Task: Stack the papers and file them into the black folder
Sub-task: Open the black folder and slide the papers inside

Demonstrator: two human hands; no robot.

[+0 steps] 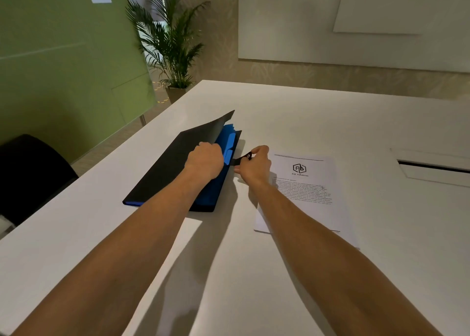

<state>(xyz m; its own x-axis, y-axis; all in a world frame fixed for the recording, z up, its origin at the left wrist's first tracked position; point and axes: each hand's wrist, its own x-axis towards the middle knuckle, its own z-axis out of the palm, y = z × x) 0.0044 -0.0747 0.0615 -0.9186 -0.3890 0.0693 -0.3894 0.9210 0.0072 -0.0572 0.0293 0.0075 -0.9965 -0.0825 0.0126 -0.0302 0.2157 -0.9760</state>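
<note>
A black folder with blue inner dividers lies on the white table, left of centre. Its front cover is lifted partway. My left hand grips the cover's right edge, fingers curled under it. My right hand pinches the folder's black closure strap at its right side. A stack of printed papers with a logo on top lies flat just right of the folder, partly under my right forearm.
A cable hatch is set into the table at the right. A black chair stands at the table's left edge. A potted palm and a green partition lie beyond the far left corner.
</note>
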